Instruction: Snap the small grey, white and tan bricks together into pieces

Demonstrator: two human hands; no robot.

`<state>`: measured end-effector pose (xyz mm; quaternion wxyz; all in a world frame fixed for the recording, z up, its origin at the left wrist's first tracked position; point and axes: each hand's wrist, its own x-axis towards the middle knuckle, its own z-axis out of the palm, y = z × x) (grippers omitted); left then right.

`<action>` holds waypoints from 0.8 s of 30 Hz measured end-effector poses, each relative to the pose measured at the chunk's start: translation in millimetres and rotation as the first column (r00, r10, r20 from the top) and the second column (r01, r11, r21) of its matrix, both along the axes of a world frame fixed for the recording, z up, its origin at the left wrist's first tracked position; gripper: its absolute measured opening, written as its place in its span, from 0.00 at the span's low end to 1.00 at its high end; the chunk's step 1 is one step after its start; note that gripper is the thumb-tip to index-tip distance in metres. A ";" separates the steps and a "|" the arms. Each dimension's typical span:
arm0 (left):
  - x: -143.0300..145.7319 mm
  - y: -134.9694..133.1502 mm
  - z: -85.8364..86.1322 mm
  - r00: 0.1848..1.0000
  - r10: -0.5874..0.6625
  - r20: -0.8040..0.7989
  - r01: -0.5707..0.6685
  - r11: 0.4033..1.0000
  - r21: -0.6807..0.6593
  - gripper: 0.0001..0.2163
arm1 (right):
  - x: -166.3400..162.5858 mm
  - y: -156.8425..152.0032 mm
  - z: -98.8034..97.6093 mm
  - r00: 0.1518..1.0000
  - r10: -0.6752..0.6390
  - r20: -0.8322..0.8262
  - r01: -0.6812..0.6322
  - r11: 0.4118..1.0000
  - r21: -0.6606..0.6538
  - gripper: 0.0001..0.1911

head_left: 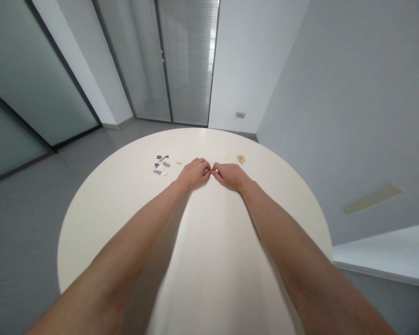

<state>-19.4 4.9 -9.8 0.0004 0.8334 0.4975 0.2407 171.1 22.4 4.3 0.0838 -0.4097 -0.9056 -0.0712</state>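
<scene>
The two hands are close together on the far half of the round white worktop (101,209). The left hand (194,173) and the right hand (228,176) meet at their fingertips, with thumbs and fingers bent in. I cannot tell if something tiny is pinched there, because the fingers hide that spot. Both arms are bare and reach out over the worktop.

Just to the left of the left hand, a small tan piece (179,163) lies flat by itself. A bit farther left of that hand is a loose bunch of grey pieces (166,164) and dark pieces (159,157). A tiny white piece (165,175) lies on the side of the bunch nearer to the person.

Past the right hand and a little to its right, some yellow pieces (241,159) sit in a small heap, close to each other. A thin pale piece (226,158) lies just past the right hand, and it is hard to see on the white top.

Well past both hands stands a glass door (186,60), with a white wall (244,60) to the right of it.
</scene>
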 end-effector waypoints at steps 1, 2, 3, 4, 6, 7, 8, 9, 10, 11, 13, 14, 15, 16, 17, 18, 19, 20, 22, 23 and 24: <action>-0.4 -0.2 0.5 1.000 -0.001 0.007 0.001 1.000 -0.004 0.08 | 0.0 -0.8 0.3 1.000 0.000 0.003 0.000 1.000 0.008 0.15; -0.7 -0.4 1.0 1.000 -0.001 0.011 0.001 1.000 -0.005 0.08 | 0.1 -1.6 0.5 1.000 -0.004 0.004 0.004 1.000 0.015 0.15; -1.0 -0.5 1.3 1.000 -0.002 0.014 0.002 1.000 -0.005 0.08 | 0.2 -2.5 0.8 1.000 -0.009 0.004 0.009 1.000 0.020 0.15; -1.2 -0.6 1.6 1.000 -0.003 0.015 0.003 1.000 -0.007 0.08 | 0.2 -3.4 0.9 1.000 -0.017 0.003 0.017 1.000 0.022 0.15; -1.5 -0.3 1.6 1.000 -0.005 0.018 0.005 1.000 -0.014 0.09 | 0.3 -5.1 1.1 0.999 -0.035 -0.005 0.035 0.999 0.021 0.15; -1.5 -0.2 1.4 1.000 -0.008 0.020 0.008 1.000 -0.018 0.09 | 0.4 -5.8 1.1 0.999 -0.041 -0.011 0.042 0.999 0.018 0.15; -1.6 0.0 1.2 1.000 -0.010 0.023 0.010 1.000 -0.023 0.09 | 0.6 -6.4 0.9 0.999 -0.046 -0.020 0.046 0.999 0.015 0.16; -1.6 0.1 1.0 1.000 -0.011 0.027 0.011 1.000 -0.028 0.09 | 0.9 -7.0 0.7 0.998 -0.049 -0.030 0.049 0.999 0.012 0.16; -1.8 0.1 0.8 0.999 -0.011 0.031 0.012 0.999 -0.031 0.10 | 1.3 -7.5 0.5 0.998 -0.050 -0.042 0.051 0.999 0.010 0.16; -1.9 0.1 0.7 0.999 -0.011 0.037 0.012 0.999 -0.033 0.10 | 1.8 -7.9 0.1 0.997 -0.051 -0.055 0.051 0.999 0.007 0.16; -2.5 -0.2 0.9 0.999 -0.013 0.048 0.015 0.999 -0.038 0.10 | 3.0 -8.4 -0.7 0.995 -0.056 -0.083 0.057 0.998 0.003 0.15; -2.8 -0.3 1.2 0.998 -0.013 0.054 0.015 0.999 -0.042 0.11 | 3.6 -8.5 -1.1 0.994 -0.058 -0.097 0.058 0.998 0.002 0.15; -3.1 -0.4 1.6 0.998 -0.012 0.060 0.015 0.999 -0.048 0.11 | 4.2 -8.6 -1.5 0.992 -0.060 -0.111 0.060 0.998 0.000 0.15; -3.4 -0.5 2.0 0.998 -0.009 0.064 0.012 0.998 -0.054 0.11 | 4.8 -8.6 -1.9 0.991 -0.061 -0.122 0.061 0.998 -0.003 0.14; -3.7 -0.5 2.4 0.998 -0.004 0.067 0.008 0.998 -0.059 0.11 | 5.3 -8.6 -2.2 0.989 -0.063 -0.134 0.062 0.998 -0.007 0.14; -4.1 -0.5 2.7 0.997 0.004 0.072 0.001 0.998 -0.064 0.11 | 5.8 -8.6 -2.6 0.987 -0.066 -0.148 0.065 0.998 -0.012 0.13; -4.4 -0.5 2.9 0.997 0.012 0.079 -0.007 0.998 -0.068 0.11 | 6.3 -8.5 -3.0 0.984 -0.071 -0.163 0.069 0.997 -0.016 0.13; -4.8 -0.3 2.8 0.996 0.022 0.090 -0.016 0.997 -0.070 0.10 | 6.8 -8.4 -3.4 0.981 -0.076 -0.180 0.074 0.997 -0.021 0.12; -5.5 0.0 2.2 0.992 0.039 0.118 -0.029 0.997 -0.078 0.09 | 7.7 -8.0 -4.5 0.972 -0.086 -0.218 0.082 0.996 -0.030 0.12; -5.8 0.1 1.7 0.990 0.044 0.131 -0.034 0.996 -0.080 0.09 | 8.2 -7.6 -5.1 0.966 -0.091 -0.241 0.084 0.996 -0.039 0.11; -6.1 0.3 1.1 0.989 0.049 0.142 -0.037 0.996 -0.082 0.09 | 8.7 -7.2 -5.7 0.959 -0.096 -0.265 0.085 0.995 -0.052 0.11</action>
